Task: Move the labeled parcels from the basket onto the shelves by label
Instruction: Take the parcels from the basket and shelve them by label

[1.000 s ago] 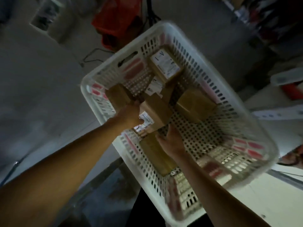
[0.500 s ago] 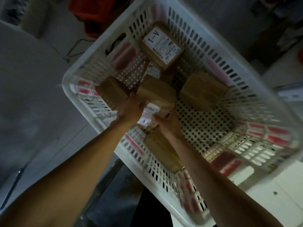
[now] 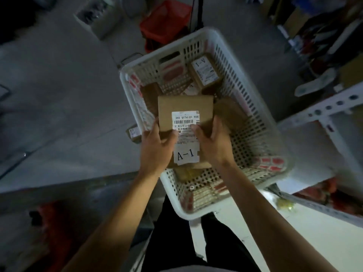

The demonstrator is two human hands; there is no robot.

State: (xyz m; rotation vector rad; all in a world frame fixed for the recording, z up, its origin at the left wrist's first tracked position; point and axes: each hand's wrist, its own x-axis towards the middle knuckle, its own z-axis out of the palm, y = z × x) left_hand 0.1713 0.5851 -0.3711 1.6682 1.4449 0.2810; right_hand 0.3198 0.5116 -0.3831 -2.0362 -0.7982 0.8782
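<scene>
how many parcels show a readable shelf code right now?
2. The held parcel, gripped by both hands over the basket, reads A-1; the far-corner parcel reads the same, inverted. Other parcels' labels are hidden.

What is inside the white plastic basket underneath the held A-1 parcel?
Inside the white perforated plastic basket: a brown cardboard parcel labelled A-1 upside down at the far wall and more brown parcels. The held brown cardboard A-1 parcel and both hands cover what lies directly below.

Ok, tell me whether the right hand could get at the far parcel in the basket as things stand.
Probably not yet: the right hand, with the left hand, grips the A-1 parcel. The far parcel lies uncovered in the basket, so it looks reachable afterwards.
</scene>
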